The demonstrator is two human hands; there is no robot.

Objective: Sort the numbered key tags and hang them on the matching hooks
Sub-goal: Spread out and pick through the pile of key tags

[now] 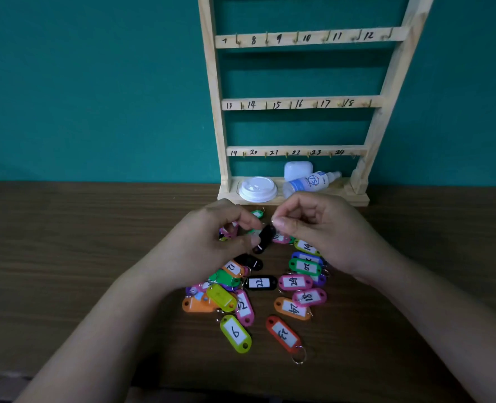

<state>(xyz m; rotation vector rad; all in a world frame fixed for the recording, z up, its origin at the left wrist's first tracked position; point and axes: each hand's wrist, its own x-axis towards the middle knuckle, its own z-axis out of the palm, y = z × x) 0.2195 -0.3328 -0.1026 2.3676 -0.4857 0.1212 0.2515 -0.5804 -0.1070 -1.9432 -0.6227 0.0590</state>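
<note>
Left hand (212, 242) and right hand (313, 228) pinching black key tag (265, 238) before hook rack (299, 103), number unseen, rack top cut off, wooden table (66, 257), teal wall (95, 82) behind

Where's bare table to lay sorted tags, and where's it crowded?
Free: bare table left of the left hand and tag pile; more right of the right hand. Crowded: the middle, where both hands hold the black tag over the pile, and the rack base with its white lid and bottle.

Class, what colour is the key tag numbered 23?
Red oval plastic key tag, head view.
</note>
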